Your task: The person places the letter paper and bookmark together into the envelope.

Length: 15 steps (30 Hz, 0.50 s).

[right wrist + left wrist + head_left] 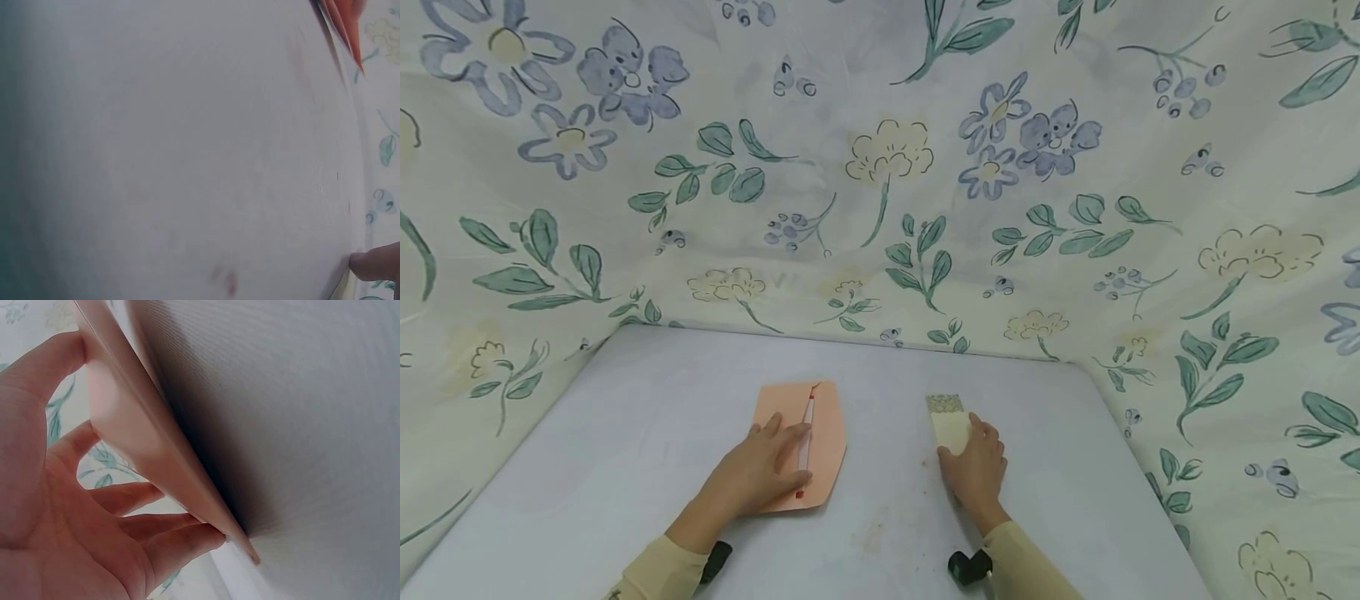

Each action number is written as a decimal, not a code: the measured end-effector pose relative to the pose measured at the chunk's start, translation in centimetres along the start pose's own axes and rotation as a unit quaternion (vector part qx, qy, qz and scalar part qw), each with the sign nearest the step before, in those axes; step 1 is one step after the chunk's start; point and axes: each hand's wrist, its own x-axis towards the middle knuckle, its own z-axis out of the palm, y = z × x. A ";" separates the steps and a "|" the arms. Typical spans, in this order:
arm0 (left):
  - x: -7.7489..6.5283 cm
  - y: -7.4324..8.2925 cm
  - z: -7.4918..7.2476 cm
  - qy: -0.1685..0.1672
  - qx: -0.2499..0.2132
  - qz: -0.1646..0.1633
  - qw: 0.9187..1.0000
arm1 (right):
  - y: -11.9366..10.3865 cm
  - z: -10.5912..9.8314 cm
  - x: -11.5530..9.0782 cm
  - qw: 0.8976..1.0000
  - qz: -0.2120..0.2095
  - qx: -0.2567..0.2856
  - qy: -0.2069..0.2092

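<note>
A flat peach paper envelope (831, 446) with an angled right edge lies on the table. Down it runs a narrow white strip (806, 442) with red marks at its ends. My left hand (756, 468) rests on the envelope, fingers spread, index and thumb touching near the strip. In the left wrist view its fingers touch the envelope's (140, 434) face. Farther right, my right hand (977, 471) pinches a flat cream piece (951, 430) with a speckled grey-gold top band, thumb on its left edge and fingers on its right. The right wrist view shows only a fingertip (375, 262) and a sliver of the piece.
A white table (880, 367) lies beneath both hands, with faint brownish smudges (874, 533) between them. Floral cloth (850, 167) stands behind and along both sides. Black wrist devices (968, 568) show at the cuffs.
</note>
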 end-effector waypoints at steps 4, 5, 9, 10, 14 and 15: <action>0.0 0.0 0.0 -0.003 -0.002 -0.003 1.000 | -0.1 -0.1 0.1 1.000 0.005 0.004 -0.003; 0.0 0.1 0.0 -0.004 -0.002 -0.004 1.000 | -0.1 -0.1 0.1 1.000 0.006 0.006 -0.003; 0.0 0.1 -0.1 -0.004 -0.004 -0.006 1.000 | -0.1 -0.1 0.2 1.000 0.007 0.013 -0.003; 0.0 0.1 -0.1 -0.004 -0.004 -0.007 1.000 | -0.1 -0.1 0.2 1.000 0.007 0.014 -0.003; 0.0 0.1 -0.1 -0.007 -0.004 -0.011 1.000 | -0.1 -0.2 0.4 1.000 0.012 0.018 -0.008; 0.0 0.1 -0.1 -0.007 -0.003 -0.011 1.000 | -0.1 -0.2 0.4 1.000 0.013 0.021 -0.009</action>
